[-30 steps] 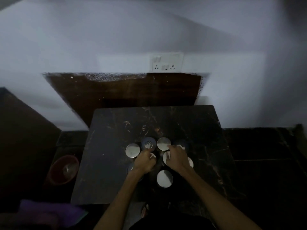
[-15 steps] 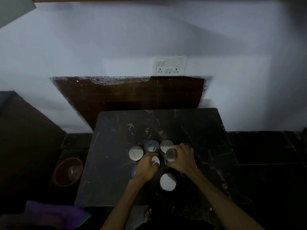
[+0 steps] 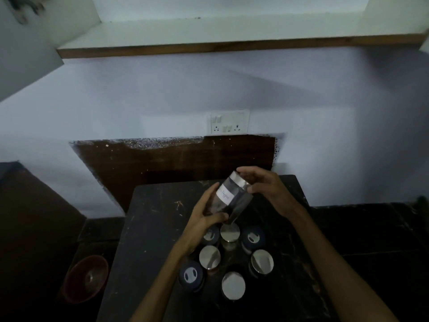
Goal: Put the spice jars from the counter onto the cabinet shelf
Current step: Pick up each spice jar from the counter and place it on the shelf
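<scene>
the white cabinet shelf (image 3: pixel 209 31) runs across the top of the view, bare where it shows, high above a dark marble counter (image 3: pixel 151 240) set against the pale wall. on the counter sits a cluster of spice jars (image 3: pixel 233 285) seen from above, seven by my count, most with shiny metal lids and some with dark ones. one more, the lifted jar (image 3: pixel 228 201), is off the counter, tilted, its lid pointing up and away and a white label facing the camera. the left hand (image 3: pixel 204 217) holds its lower body, fingers and thumb curled round the glass. the right hand (image 3: pixel 264 189) is at the lid end, fingers bent around the metal cap.

the step in hand looks like the carry of the first jar, or a check of its label or lid. the next move calls for righting the jar and raising it to the shelf, then setting it well back from the wooden edge.
</scene>
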